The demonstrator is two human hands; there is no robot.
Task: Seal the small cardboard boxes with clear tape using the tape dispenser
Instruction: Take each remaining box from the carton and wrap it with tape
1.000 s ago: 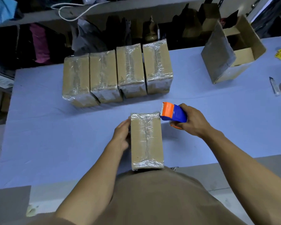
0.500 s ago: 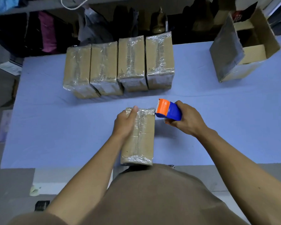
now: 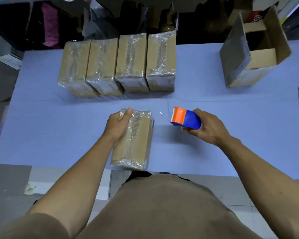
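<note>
Your right hand point(image 3: 208, 129), gripping the blue-and-orange tape dispenser point(image 3: 186, 119), has pulled away from the small cardboard box point(image 3: 135, 144) near the blue table's point(image 3: 41, 128) front edge, held by your left hand point(image 3: 118, 125), suggesting this strip is finished.

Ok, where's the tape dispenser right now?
Head view: the tape dispenser is in the right hand, right of the small box the left hand holds.
</note>
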